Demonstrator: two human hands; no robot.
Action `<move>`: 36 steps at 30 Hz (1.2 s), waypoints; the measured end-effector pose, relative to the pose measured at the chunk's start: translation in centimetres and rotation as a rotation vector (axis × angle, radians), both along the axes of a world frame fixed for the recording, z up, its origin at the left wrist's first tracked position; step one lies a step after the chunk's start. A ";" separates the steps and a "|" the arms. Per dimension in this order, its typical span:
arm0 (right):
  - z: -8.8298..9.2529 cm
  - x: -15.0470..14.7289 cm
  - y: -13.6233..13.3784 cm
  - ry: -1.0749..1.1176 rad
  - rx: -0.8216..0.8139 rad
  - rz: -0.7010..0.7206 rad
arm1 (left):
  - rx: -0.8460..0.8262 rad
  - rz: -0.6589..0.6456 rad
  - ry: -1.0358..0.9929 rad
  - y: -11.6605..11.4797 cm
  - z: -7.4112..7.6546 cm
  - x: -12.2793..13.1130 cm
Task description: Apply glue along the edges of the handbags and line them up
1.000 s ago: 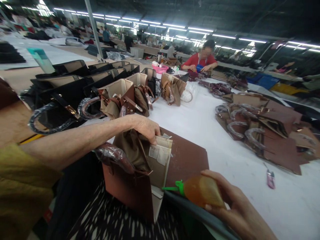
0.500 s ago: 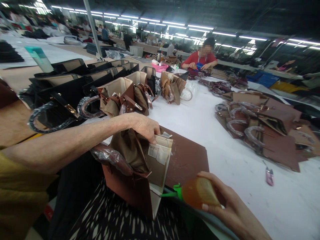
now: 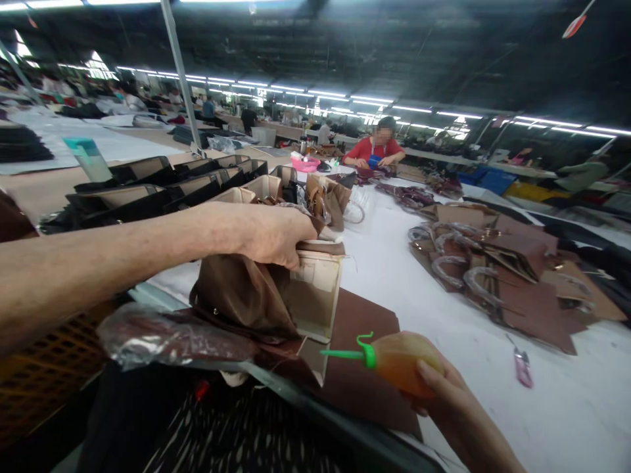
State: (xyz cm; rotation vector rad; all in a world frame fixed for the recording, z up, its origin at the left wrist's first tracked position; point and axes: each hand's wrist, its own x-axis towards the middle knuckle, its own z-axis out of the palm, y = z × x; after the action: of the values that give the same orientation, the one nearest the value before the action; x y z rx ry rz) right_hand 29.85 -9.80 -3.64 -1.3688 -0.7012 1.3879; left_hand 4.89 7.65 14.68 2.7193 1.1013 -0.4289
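A: Progress?
B: Bag [image 3: 241, 295] at bench [image 3: 377, 256] edge: sheathed handle [image 3: 152, 335] seemingly on, side gaping, likely unfinished.
A: Grip?
B: Left hand [image 3: 283, 236] pinching upper rim; right hand [image 3: 441, 387] wrapped round amber bottle [image 3: 399, 358], nozzle [image 3: 345, 355] at flap [image 3: 314, 361], contact unclear.

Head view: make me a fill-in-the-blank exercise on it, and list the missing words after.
The left hand grips a bag whose handle is wrapped in clear ____.
The right hand holds a bottle whose nozzle is colored ____.
The pink-handled tool lies on a tabletop colored ____.

Missing words: plastic; green; white.
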 end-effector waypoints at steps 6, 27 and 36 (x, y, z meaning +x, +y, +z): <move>-1.0 0.5 2.1 -0.167 0.112 0.050 | 0.122 -0.035 0.008 -1.2 -4.0 -0.1; -3.7 1.1 6.7 -0.530 0.195 0.146 | -0.213 0.148 -0.186 -7.6 -11.7 -3.2; -3.7 1.4 5.9 -0.506 0.194 0.235 | -0.134 0.185 -0.256 -7.2 -14.3 -4.4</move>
State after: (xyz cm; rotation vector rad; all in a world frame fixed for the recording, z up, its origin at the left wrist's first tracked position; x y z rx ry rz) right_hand 31.27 -3.87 -7.36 -1.5281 -1.3311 1.1140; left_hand 0.50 0.41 0.40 2.4455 1.1907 -0.1169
